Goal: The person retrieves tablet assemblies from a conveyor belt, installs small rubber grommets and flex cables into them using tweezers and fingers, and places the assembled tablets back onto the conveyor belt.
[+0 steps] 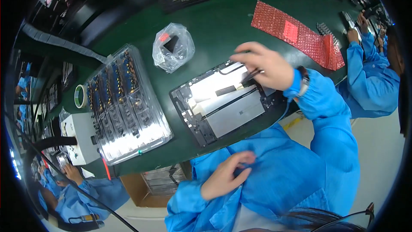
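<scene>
An opened tablet lies on the green table in front of me, its inside facing up with silver battery panels and a black frame. My right hand is over its far right part, fingers bent around a thin dark tool that looks like tweezers. The tool's tip is close to the tablet's inside; whether it touches cannot be told. My left hand hovers in front of my body, short of the table edge, with thumb and fingers apart and nothing in it.
Left of the tablet stands a clear plastic tray of circuit boards, beside a tape roll and white box. Beyond are a clear plastic bag and red bubble wrap. A cardboard box sits below the edge. Co-workers sit on both sides.
</scene>
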`<action>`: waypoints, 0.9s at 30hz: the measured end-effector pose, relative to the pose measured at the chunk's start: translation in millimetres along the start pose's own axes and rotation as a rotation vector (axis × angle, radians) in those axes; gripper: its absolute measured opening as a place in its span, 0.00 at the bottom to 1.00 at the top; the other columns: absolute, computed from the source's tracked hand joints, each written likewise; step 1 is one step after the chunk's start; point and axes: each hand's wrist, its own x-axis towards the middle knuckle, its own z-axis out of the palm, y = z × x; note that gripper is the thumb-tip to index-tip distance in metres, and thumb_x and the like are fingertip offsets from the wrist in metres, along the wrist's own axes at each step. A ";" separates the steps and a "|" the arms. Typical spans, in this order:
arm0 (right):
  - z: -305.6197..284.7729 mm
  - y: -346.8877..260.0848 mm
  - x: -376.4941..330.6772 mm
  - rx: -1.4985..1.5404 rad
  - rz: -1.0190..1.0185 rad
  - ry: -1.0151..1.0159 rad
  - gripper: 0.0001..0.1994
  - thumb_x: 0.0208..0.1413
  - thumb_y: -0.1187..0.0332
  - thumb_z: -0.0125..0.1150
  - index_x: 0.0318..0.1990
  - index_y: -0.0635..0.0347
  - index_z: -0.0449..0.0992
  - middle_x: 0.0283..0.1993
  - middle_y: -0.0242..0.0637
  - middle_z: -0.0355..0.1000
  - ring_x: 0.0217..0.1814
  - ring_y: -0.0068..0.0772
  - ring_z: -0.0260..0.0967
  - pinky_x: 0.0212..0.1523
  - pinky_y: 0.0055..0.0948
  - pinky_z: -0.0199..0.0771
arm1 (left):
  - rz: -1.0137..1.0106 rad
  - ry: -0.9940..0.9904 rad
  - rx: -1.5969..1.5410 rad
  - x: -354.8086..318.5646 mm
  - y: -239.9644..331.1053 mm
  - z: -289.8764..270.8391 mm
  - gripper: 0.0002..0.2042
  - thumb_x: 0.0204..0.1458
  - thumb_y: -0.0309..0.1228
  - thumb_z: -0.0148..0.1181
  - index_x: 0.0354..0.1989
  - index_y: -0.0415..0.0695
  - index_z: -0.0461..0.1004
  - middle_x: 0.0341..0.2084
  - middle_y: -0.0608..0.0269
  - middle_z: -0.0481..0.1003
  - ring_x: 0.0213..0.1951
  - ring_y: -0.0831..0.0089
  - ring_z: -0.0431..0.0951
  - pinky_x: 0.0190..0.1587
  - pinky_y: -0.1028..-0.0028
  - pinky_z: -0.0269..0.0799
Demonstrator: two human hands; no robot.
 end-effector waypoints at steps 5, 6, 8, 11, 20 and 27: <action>-9.5 17.8 -60.1 -0.133 0.462 0.005 0.18 0.42 0.69 0.57 0.44 0.63 0.71 0.41 0.50 0.65 0.42 0.51 0.64 0.44 0.38 0.66 | -0.001 0.955 1.185 -16.6 10.7 -33.3 0.23 0.41 0.31 0.64 0.45 0.36 0.67 0.39 0.52 0.69 0.39 0.59 0.72 0.37 0.69 0.69; -0.2 14.9 -70.0 -0.141 0.474 -0.091 0.20 0.42 0.68 0.59 0.45 0.64 0.70 0.40 0.50 0.64 0.43 0.51 0.64 0.45 0.38 0.65 | -0.007 0.975 1.184 -15.7 6.2 -36.9 0.23 0.41 0.31 0.64 0.45 0.36 0.67 0.39 0.52 0.69 0.39 0.59 0.72 0.37 0.69 0.69; 19.4 4.9 -75.7 0.118 0.489 -0.001 0.25 0.42 0.68 0.61 0.51 0.64 0.66 0.38 0.48 0.63 0.41 0.49 0.63 0.44 0.32 0.65 | -0.020 0.945 1.033 -16.8 -14.7 -47.2 0.22 0.38 0.30 0.66 0.42 0.36 0.69 0.33 0.53 0.69 0.33 0.60 0.71 0.35 0.69 0.69; 37.9 19.2 -105.6 0.736 0.616 0.287 0.26 0.48 0.77 0.52 0.58 0.68 0.57 0.54 0.44 0.63 0.52 0.34 0.62 0.54 0.27 0.59 | 0.039 0.977 0.818 -12.8 -14.4 -49.4 0.24 0.36 0.30 0.68 0.44 0.35 0.69 0.31 0.54 0.69 0.32 0.61 0.71 0.34 0.70 0.69; -79.1 130.1 -43.8 1.224 0.519 0.690 0.16 0.54 0.68 0.52 0.51 0.60 0.66 0.46 0.33 0.70 0.44 0.22 0.69 0.43 0.23 0.69 | 0.477 0.625 0.682 -0.5 36.3 -48.0 0.23 0.42 0.24 0.60 0.50 0.37 0.65 0.38 0.53 0.72 0.39 0.63 0.73 0.43 0.71 0.69; -123.6 229.0 91.1 0.764 0.792 0.750 0.16 0.45 0.59 0.64 0.40 0.52 0.71 0.22 0.23 0.66 0.12 0.17 0.53 0.14 0.16 0.56 | 0.533 1.049 0.041 -35.7 58.8 -85.6 0.18 0.48 0.22 0.48 0.51 0.39 0.63 0.40 0.58 0.70 0.42 0.68 0.71 0.46 0.70 0.66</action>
